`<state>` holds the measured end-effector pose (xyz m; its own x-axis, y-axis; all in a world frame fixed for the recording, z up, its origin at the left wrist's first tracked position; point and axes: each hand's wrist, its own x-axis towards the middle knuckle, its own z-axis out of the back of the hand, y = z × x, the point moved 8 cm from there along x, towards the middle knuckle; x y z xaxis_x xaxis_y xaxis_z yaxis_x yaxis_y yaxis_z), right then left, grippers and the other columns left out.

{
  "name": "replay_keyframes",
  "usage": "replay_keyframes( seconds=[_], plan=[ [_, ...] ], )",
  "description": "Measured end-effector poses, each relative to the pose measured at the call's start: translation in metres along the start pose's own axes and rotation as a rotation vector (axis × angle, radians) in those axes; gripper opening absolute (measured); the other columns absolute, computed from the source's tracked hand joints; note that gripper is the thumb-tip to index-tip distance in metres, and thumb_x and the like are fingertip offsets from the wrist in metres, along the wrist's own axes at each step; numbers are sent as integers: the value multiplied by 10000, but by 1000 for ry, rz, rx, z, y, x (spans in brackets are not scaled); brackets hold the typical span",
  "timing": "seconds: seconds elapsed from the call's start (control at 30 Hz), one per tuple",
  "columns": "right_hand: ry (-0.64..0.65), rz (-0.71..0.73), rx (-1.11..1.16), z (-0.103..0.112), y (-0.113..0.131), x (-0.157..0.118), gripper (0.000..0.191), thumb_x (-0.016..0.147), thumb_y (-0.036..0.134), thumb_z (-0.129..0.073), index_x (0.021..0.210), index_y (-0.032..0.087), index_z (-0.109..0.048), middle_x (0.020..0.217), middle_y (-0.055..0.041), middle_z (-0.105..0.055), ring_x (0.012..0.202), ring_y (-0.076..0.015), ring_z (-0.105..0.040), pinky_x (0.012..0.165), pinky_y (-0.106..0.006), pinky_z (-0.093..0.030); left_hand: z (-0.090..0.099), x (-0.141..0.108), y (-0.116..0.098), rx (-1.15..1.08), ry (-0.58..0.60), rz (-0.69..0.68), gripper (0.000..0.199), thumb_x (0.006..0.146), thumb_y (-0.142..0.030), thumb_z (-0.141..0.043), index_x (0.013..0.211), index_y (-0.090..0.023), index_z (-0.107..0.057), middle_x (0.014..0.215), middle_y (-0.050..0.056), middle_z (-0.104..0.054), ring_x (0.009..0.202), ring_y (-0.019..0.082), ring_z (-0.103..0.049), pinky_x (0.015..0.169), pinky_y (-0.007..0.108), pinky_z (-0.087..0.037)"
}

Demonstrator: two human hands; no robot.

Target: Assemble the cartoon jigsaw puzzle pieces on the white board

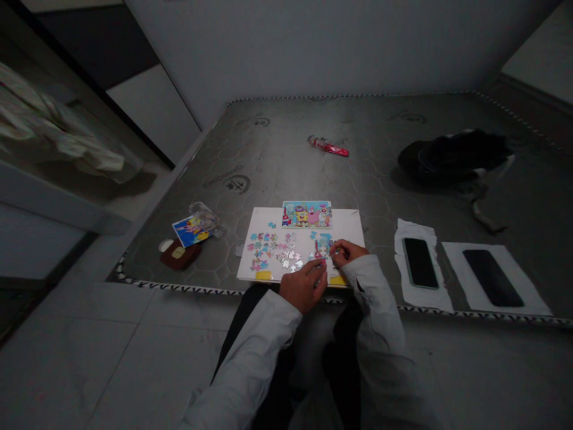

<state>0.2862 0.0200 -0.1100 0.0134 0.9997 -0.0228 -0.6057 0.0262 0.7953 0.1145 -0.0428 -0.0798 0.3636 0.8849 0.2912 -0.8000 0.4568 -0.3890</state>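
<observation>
A white board (351, 230) lies on the grey mat, with loose jigsaw puzzle pieces (268, 242) over its left and middle. Near its back edge rests a colourful cartoon picture card (307, 215). My left hand (304, 285) is closed at the board's front edge, a small pinkish puzzle piece (323, 263) at its fingertips. To the right, my right hand (347, 252) has its fingers pinched together beside a partly joined group of pieces (322, 243). What those fingers hold is too small to make out. Yellow tape (264, 275) marks the board's front corners.
Left of the board are a blue cartoon card (191, 230), clear plastic packaging (208, 216) and a brown case (179, 255). A red-wrapped item (329, 146) lies farther back. On the right are a dark bag (452, 158), a phone (421, 263) and a dark slab (492, 278) on white sheets.
</observation>
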Motion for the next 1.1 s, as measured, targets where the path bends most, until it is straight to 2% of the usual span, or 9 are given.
replay_keyframes(
  seconds=[0.37,0.6,0.73,0.83,0.97,1.1],
  plan=[
    [-2,-6,7,-2,0,0,197,782,387,-633,857,258,-762,607,47,-607,595,-137,-517,625,-262,-394,0,-1,0,0,-1,0,286,1046,-310,-639,1263,-280,-823,1348,7,-815,992,180,-836,638,261,-626],
    [-11,1,3,-1,0,1,212,781,402,-637,863,254,-766,607,47,-613,592,-134,-515,629,-256,-396,5,-1,-3,-10,-56,-34,274,1058,-307,-624,1238,-268,-826,1304,2,-832,955,162,-834,617,252,-603],
    [-4,-2,18,-1,-1,2,221,761,403,-646,866,256,-772,605,48,-616,584,-136,-509,622,-260,-394,10,-2,-6,-43,-104,-76,266,1082,-303,-584,1154,-260,-836,1171,-3,-863,899,133,-822,656,240,-581],
    [-22,-9,42,1,-3,3,233,750,397,-638,871,254,-778,599,51,-606,578,-131,-499,613,-257,-389,13,-4,-9,-39,-135,-117,287,1083,-298,-568,986,-244,-833,1006,-9,-870,802,121,-796,623,251,-528],
    [-54,-19,57,3,-5,3,234,745,410,-631,848,255,-772,580,56,-585,571,-130,-486,602,-255,-387,13,-6,-10,19,-142,-161,409,1067,-304,-566,706,-228,-742,712,-4,-781,610,115,-690,537,297,-404],
    [-69,-12,58,5,-4,2,233,749,407,-625,838,252,-774,574,63,-576,563,-122,-486,605,-250,-384,15,-6,-10,43,-166,-173,463,1062,-304,-559,629,-222,-698,625,2,-714,549,110,-619,508,315,-315]
  ],
)
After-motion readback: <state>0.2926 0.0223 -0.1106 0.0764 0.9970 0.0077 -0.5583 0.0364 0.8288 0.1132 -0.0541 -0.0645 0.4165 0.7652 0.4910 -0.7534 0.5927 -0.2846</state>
